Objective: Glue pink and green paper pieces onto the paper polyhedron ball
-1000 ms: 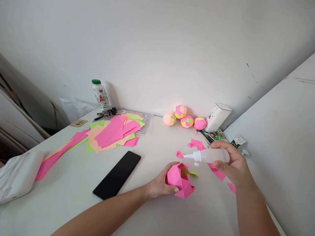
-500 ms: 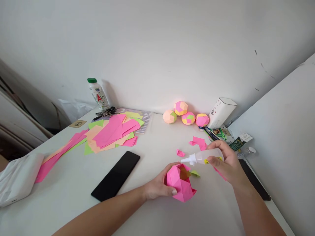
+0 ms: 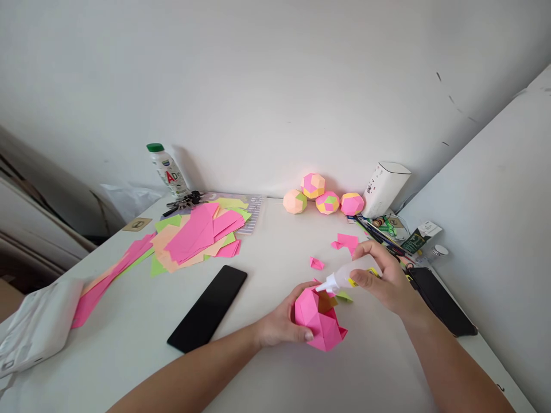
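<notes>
My left hand (image 3: 286, 321) is closed around a pink folded-paper ball (image 3: 316, 324) that has an opening in its upper right side. Between the fingers of my right hand (image 3: 383, 278) is a white glue bottle (image 3: 350, 272), tilted down to the left. Its narrow nozzle reaches the upper rim of the ball's opening; whether it touches the paper I cannot tell. Just behind the ball lies a small green folded piece (image 3: 344, 296). Farther back are a small pink folded piece (image 3: 317, 263) and more pink pieces (image 3: 346, 242).
Several finished paper balls (image 3: 327, 202) stand by the wall beside a white box (image 3: 385, 189). Loose coloured paper sheets (image 3: 193, 235) cover the left back, near a green-capped bottle (image 3: 170, 172) and keys (image 3: 185, 202). A black phone (image 3: 209, 307) lies beside my left forearm.
My right hand has brought the glue bottle down and left, tilting it more steeply, so the nozzle is now at the ball's rim. The left hand still holds the ball; the view has shifted slightly.
</notes>
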Tool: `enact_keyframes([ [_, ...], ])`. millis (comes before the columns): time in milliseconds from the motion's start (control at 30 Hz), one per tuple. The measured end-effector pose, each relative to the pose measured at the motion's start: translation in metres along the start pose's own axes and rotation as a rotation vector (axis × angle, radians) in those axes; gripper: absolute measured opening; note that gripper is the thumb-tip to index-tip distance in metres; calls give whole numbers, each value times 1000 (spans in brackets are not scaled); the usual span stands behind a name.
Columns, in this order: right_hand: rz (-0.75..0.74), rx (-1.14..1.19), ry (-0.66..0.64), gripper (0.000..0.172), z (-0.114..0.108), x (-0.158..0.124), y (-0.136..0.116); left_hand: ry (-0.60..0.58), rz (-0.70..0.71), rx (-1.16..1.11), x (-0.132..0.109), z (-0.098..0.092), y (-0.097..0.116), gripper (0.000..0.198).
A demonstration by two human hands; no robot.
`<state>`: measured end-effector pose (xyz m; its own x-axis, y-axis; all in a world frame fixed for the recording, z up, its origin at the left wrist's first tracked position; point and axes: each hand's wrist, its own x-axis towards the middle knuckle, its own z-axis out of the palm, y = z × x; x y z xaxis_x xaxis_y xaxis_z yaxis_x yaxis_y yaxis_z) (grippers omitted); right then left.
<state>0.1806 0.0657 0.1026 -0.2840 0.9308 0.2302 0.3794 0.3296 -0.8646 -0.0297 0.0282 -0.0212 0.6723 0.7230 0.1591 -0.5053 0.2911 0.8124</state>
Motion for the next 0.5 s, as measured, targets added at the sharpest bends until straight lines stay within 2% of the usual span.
enact_keyframes([
  [500, -1, 28, 17, 30, 8, -2, -1, 4, -9, 29, 1, 0, -1, 81],
])
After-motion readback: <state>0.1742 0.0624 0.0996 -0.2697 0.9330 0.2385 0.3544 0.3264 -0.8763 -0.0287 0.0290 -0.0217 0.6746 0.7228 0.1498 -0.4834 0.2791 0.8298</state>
